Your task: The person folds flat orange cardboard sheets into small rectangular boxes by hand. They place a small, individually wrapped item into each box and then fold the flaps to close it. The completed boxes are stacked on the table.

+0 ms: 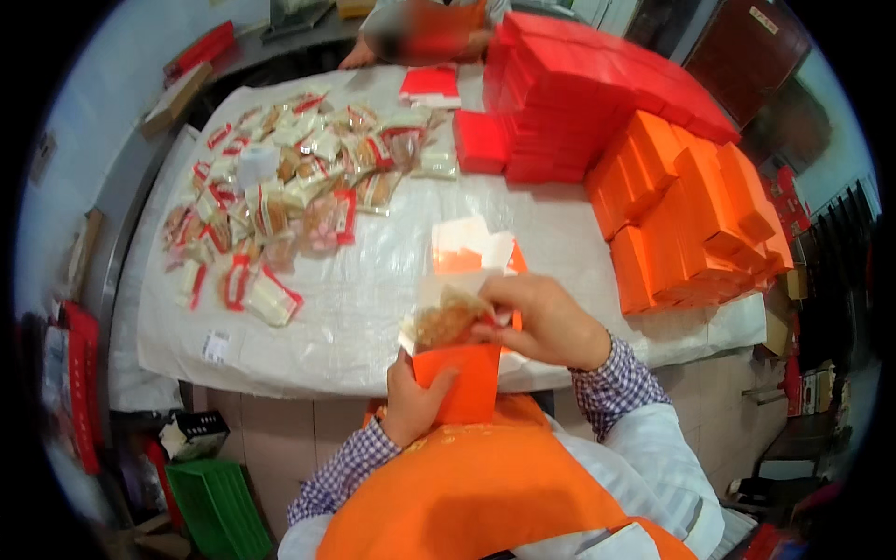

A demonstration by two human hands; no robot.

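My left hand is closed around the lower left side of an orange cardboard box, which stands upright near the table's front edge with its top flaps up. At the box's mouth, my right hand pinches the edge of a clear packet with tan food inside. The packet's lower part is hidden by the box's front wall. Just beyond it lie white and orange flaps; I cannot tell whether they belong to this box or another.
Many clear and red-edged food packets are heaped on the table's left. Stacked red boxes and orange boxes stand at the right. Across the table is another person, beside a flat red box. A green crate sits on the floor, lower left.
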